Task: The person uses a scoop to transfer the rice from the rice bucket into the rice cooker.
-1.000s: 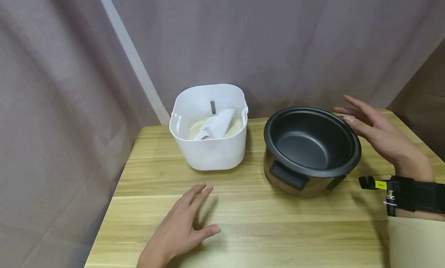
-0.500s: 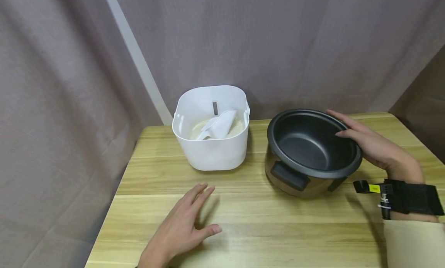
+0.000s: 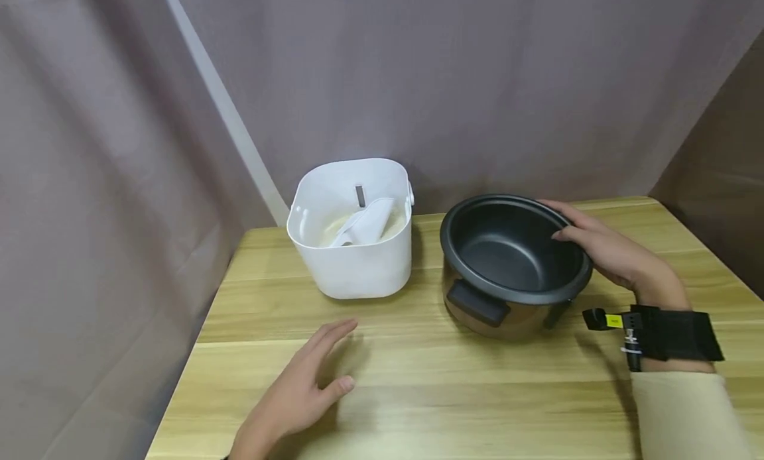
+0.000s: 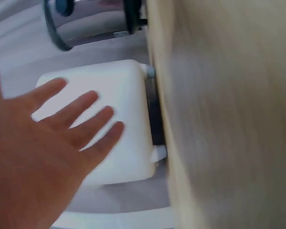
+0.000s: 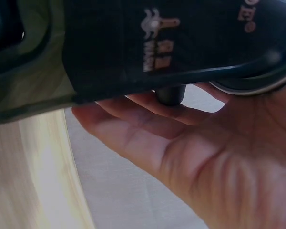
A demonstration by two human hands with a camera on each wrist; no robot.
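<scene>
The right hand (image 3: 609, 254) grips the cooker pot (image 3: 513, 261) rim at 3 o'clock, seemingly steadying it; the left hand (image 3: 298, 394) lies flat, fingers spread, on the table (image 3: 477, 394).

Soft, even light; faint shadows on the pale wooden worktop (image 3: 477, 380); both wrist views blurred and very close.
</scene>
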